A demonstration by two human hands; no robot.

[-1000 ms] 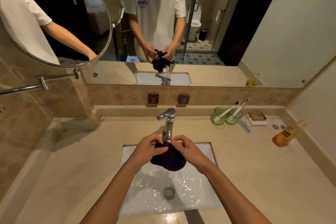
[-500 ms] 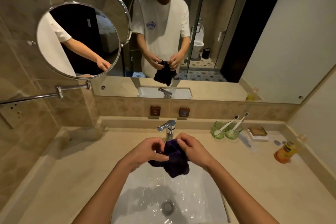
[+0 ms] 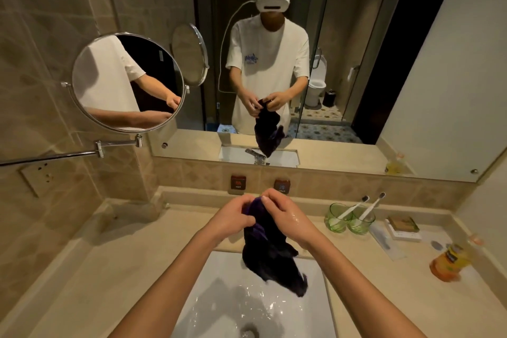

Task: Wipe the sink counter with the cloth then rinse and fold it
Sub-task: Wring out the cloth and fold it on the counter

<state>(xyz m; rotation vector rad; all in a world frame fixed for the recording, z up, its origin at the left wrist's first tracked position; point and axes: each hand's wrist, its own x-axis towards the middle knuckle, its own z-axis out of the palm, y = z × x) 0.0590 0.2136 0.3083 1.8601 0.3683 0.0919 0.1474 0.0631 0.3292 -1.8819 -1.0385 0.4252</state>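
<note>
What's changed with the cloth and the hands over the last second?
Both hands have lifted the purple cloth from a bunched wad low over the sink to up in front of the tap. It has opened out and now hangs down from the left hand and right hand, which grip its top edge. Neither hand let go. The green cups and orange bottle stay put on the counter.

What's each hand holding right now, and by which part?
Both the left hand and right hand grip the dark purple cloth at its bunched top edge; the rest hangs loose over the sink.
</note>
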